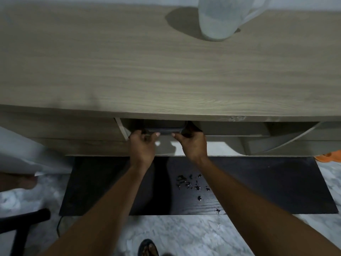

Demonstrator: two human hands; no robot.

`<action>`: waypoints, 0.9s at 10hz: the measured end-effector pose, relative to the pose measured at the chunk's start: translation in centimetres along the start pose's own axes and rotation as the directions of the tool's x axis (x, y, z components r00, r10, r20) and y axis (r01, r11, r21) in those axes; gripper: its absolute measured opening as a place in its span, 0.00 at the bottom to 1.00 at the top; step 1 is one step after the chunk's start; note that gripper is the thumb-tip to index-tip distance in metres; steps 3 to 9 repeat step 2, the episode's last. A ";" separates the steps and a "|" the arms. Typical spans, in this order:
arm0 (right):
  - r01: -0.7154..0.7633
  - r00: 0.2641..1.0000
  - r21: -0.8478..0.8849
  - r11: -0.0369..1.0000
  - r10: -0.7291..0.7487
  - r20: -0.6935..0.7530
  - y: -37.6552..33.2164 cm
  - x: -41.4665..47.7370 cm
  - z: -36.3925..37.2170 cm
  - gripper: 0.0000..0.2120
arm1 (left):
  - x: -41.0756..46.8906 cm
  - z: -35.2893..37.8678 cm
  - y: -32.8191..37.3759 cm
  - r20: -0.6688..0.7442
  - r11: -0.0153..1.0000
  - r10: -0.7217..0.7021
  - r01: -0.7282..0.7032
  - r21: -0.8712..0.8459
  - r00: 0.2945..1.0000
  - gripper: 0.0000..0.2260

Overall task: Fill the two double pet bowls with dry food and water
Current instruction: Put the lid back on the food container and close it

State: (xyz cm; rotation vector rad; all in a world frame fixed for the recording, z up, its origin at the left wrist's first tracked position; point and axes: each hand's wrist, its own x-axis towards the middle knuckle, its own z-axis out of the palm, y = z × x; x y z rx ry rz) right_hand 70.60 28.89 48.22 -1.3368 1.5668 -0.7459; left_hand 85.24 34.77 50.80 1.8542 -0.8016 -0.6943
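Both hands hold a dark pet bowl [163, 130] at the front lip of the compartment just beneath the counter [129, 71] top. The left hand [143, 146] is clenched on its left end, the right hand [191, 144] on its right end, thumbs on the near edge. The bowl's long axis runs left to right, parallel to the counter edge, and most of it lies away from the person, hidden under the top. Neither hand is nearer. A translucent water jug [217, 17] stands on the counter, rear right. The next move probably requires a level, straight pull toward the body.
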 end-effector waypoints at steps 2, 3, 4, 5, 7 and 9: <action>-0.076 0.996 -0.025 0.997 0.077 0.035 -1.4 -3.9 -2.0 0.36 | -2.5 -2.0 1.6 0.083 0.998 -0.036 0.032 0.047 0.996 0.15; -0.076 0.996 -0.025 0.997 0.077 0.035 -1.4 -3.9 -2.0 0.36 | -2.5 -2.0 1.6 0.083 0.998 -0.036 0.032 0.047 0.996 0.15; -0.076 0.996 -0.025 0.997 0.077 0.035 -1.4 -3.9 -2.0 0.36 | -2.5 -2.0 1.6 0.083 0.998 -0.036 0.032 0.047 0.996 0.15; -0.076 0.996 -0.025 0.997 0.077 0.035 -1.4 -3.9 -2.0 0.36 | -2.5 -2.0 1.6 0.083 0.998 -0.036 0.032 0.047 0.996 0.15; -0.076 0.996 -0.025 0.997 0.077 0.035 -1.4 -3.9 -2.0 0.36 | -2.5 -2.0 1.6 0.083 0.998 -0.036 0.032 0.047 0.996 0.15; -0.076 0.996 -0.025 0.997 0.077 0.035 -1.4 -3.9 -2.0 0.36 | -2.5 -2.0 1.6 0.083 0.998 -0.036 0.032 0.047 0.996 0.15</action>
